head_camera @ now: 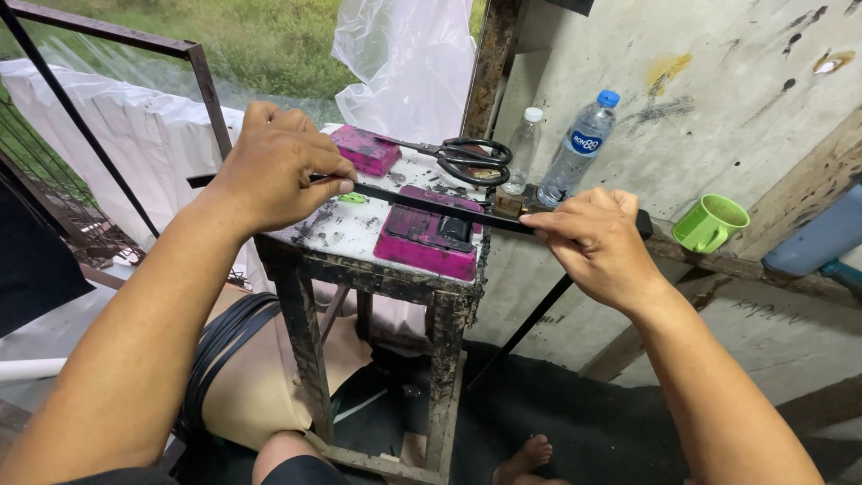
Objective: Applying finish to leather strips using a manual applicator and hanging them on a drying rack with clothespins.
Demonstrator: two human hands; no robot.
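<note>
My left hand point(274, 171) and my right hand point(597, 242) each grip one end of a long black rubber strip point(422, 205), stretched level above a small worn table point(359, 235). The strip passes over a magenta block point(429, 238) with a black piece on top, at the table's front right. My left hand is closed over the strip near the table's left edge. My right hand pinches it beyond the right edge, and a length of the strip hangs down to the floor below that hand.
A second magenta block point(364, 149) and black-handled scissors point(471, 160) lie at the table's back. Two clear bottles point(579, 148) and a green mug point(711, 223) stand on a ledge by the wall. Black strips point(220, 346) drape over my lap.
</note>
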